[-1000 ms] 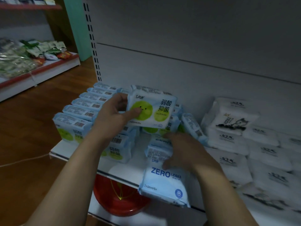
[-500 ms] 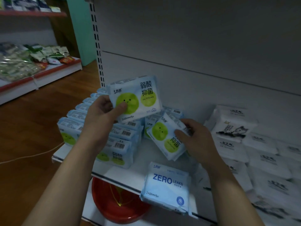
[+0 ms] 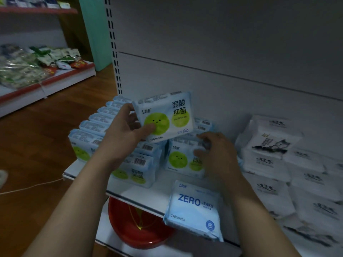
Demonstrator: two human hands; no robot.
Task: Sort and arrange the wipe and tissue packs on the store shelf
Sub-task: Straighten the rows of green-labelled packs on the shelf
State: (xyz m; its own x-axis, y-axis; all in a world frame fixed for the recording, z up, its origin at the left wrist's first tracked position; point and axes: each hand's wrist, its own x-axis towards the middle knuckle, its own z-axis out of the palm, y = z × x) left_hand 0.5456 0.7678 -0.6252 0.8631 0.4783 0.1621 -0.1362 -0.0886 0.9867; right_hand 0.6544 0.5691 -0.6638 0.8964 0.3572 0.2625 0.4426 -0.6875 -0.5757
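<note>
My left hand (image 3: 126, 130) grips a pale blue pack with two green circles (image 3: 166, 115), held up above the shelf rows. My right hand (image 3: 216, 154) holds a second green-circle pack (image 3: 181, 160) upright on the white shelf (image 3: 144, 193), fingers over its top right edge. Rows of the same packs (image 3: 96, 127) stand at the shelf's left. A blue ZERO LEAKS pack (image 3: 194, 208) lies flat at the front edge, overhanging it.
White tissue packs with ink drawings (image 3: 269, 143) are piled on the shelf's right side. A red basin (image 3: 137, 225) sits on the level below. Another shelf with snack bags (image 3: 27, 71) stands at far left across a wooden floor.
My right hand has turned the tilted green-circle pack upright and set it standing on the shelf. The pack in my left hand moved slightly right and stays raised.
</note>
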